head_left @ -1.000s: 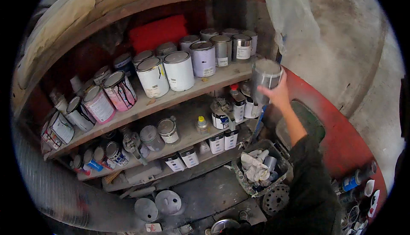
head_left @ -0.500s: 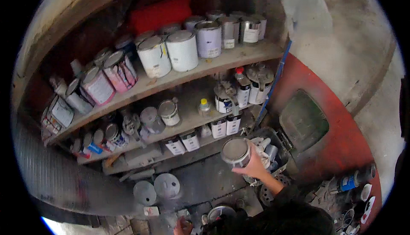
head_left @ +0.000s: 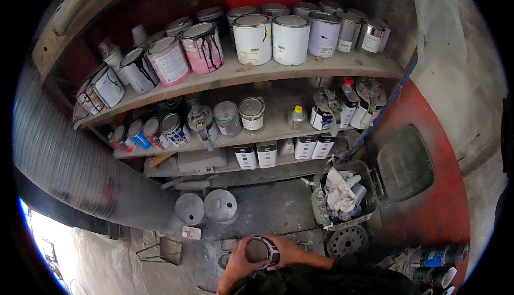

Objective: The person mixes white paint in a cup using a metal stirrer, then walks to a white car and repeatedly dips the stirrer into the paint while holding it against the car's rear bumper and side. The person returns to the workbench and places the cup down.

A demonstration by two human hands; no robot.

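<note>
A round paint can (head_left: pixel 257 250) with a greyish top and a dark side is held low in front of me, near the lower edge of the view. My left hand (head_left: pixel 239 263) wraps round one side of it, and my right hand (head_left: pixel 287 251) grips the other. Both sets of fingers are closed against the can. Close by on the left, partly behind my left hand, are small round metal pieces (head_left: pixel 225 245) on the work surface. A spoked or drilled round metal disc (head_left: pixel 346 241) lies to the right of my right forearm.
Paint cans, some pink-stained (head_left: pixel 202 47), crowd the upper shelf (head_left: pixel 321 69). Cans and bottles fill lower shelves. A bin (head_left: pixel 320 201) of crumpled waste stands right. Two round grey containers (head_left: pixel 220 205) sit beyond my hands. A ribbed duct (head_left: pixel 64 155) runs along the left.
My right hand has brought the can down and left, away from the waste bin. My left hand, low and partly out of view before, now holds it too. The view has shifted.
</note>
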